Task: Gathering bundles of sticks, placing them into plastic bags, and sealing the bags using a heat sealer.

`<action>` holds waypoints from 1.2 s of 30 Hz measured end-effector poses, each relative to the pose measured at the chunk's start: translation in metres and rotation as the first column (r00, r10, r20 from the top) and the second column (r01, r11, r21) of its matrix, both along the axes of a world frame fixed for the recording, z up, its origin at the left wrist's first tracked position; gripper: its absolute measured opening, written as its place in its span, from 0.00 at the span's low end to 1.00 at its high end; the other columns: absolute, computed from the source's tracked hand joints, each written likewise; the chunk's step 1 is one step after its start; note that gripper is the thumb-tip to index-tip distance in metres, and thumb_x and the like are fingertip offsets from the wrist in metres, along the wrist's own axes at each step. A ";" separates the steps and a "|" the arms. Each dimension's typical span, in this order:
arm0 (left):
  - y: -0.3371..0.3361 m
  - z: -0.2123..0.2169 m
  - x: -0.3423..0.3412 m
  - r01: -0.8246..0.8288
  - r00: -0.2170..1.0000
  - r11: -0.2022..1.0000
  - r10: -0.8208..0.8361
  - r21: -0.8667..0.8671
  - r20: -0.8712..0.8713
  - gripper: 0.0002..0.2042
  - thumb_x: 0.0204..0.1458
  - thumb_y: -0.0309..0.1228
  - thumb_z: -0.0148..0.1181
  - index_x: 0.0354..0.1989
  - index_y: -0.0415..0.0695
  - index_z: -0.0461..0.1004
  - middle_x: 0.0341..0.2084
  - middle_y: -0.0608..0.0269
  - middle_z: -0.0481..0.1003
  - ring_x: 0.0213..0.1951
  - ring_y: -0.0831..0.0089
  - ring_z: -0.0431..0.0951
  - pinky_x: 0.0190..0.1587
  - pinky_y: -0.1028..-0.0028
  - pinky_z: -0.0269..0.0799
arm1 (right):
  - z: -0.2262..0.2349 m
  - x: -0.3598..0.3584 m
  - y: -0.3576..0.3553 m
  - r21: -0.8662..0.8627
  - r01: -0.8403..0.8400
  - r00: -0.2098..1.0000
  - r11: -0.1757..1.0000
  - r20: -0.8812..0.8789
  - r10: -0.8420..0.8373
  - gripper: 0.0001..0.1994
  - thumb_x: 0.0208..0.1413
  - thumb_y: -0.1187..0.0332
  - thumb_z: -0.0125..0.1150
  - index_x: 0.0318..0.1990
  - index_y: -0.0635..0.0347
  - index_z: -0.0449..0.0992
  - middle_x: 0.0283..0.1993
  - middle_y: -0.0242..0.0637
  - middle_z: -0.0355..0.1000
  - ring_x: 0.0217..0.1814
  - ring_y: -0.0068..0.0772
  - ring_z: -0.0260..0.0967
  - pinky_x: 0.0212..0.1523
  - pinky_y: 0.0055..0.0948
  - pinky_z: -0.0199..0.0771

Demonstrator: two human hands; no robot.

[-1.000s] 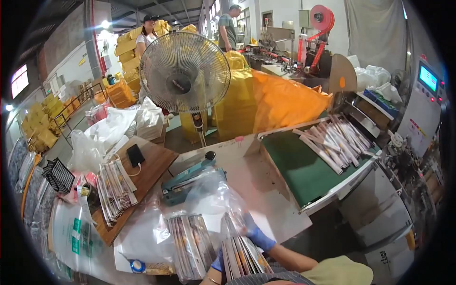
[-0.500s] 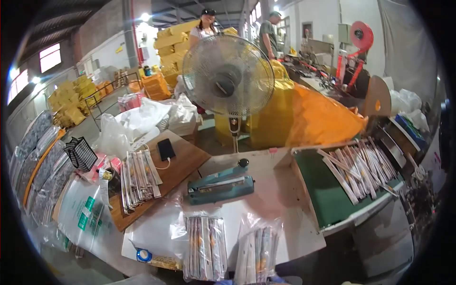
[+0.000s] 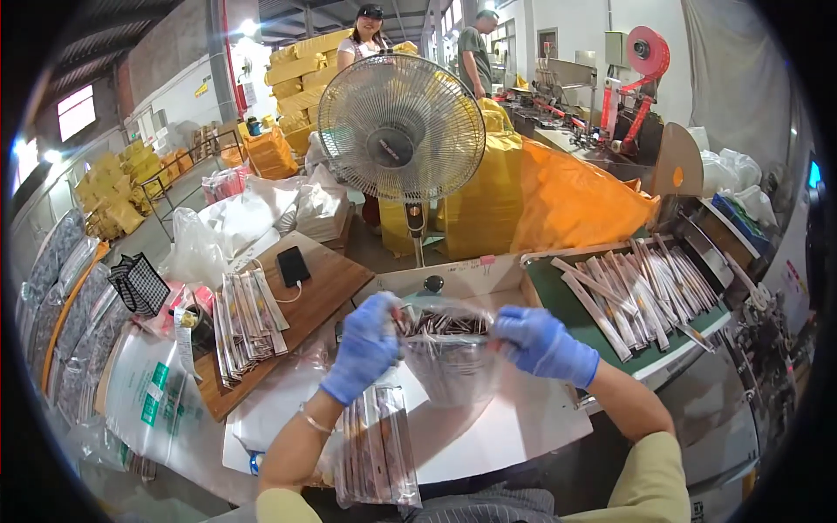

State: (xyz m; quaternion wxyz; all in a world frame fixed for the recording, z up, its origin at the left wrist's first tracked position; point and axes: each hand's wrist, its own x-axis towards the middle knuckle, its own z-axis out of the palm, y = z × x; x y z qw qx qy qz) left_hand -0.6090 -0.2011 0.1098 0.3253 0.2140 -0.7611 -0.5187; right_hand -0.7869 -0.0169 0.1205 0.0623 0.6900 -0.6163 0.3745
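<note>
Both hands wear blue gloves. Between them a clear plastic bag (image 3: 449,370) is held upright above the white table, its mouth spread and many slim wrapped sticks (image 3: 449,324) showing inside. My left hand (image 3: 362,344) pinches the bag's left edge. On the opposite edge my right hand (image 3: 547,346) has its fingers closed. Another filled bag (image 3: 379,444) of slim packets lies by my left forearm at the table's near edge. Behind the held bag, the sealer is mostly hidden; its black knob (image 3: 433,283) shows.
A standing fan (image 3: 401,131) rises beyond the table. Loose packets lie on a wooden board (image 3: 323,309) at left, beside a phone (image 3: 293,267), and more packets (image 3: 641,283) fill a green-lined tray (image 3: 586,318) at right. Two people stand behind, near yellow and orange sacks (image 3: 580,200).
Both gloved hands have come up into view from the lower edge. The right-hand bag of packets, lying at the near edge before, is now raised and held by its mouth.
</note>
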 end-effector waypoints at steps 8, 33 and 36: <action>-0.043 -0.034 -0.025 0.284 0.953 0.678 -0.122 -0.678 0.277 0.05 0.35 0.25 0.52 0.22 0.39 0.70 0.24 0.49 0.71 0.31 0.53 0.72 0.35 0.64 0.68 | -0.010 -0.023 0.000 0.174 -0.021 0.996 0.985 -0.087 0.037 0.03 0.39 0.76 0.54 0.24 0.58 0.67 0.23 0.42 0.64 0.26 0.48 0.66 0.27 0.37 0.67; 0.050 -0.230 -0.047 0.075 0.996 0.781 -0.091 0.620 -0.007 0.21 0.34 0.28 0.68 0.39 0.39 0.70 0.29 0.65 0.74 0.30 0.77 0.73 0.33 0.76 0.71 | -0.179 -0.071 -0.169 -0.091 0.564 0.826 0.821 0.087 -0.557 0.10 0.51 0.62 0.50 0.29 0.59 0.65 0.24 0.48 0.66 0.26 0.52 0.65 0.27 0.42 0.64; 0.016 -0.310 -0.071 -0.095 0.990 0.624 -0.024 0.775 0.141 0.21 0.34 0.32 0.68 0.39 0.39 0.71 0.28 0.65 0.74 0.27 0.76 0.72 0.30 0.77 0.71 | -0.171 -0.047 -0.220 -0.045 0.546 0.751 0.837 0.468 -0.465 0.14 0.51 0.59 0.50 0.39 0.61 0.65 0.32 0.51 0.67 0.35 0.53 0.65 0.36 0.41 0.64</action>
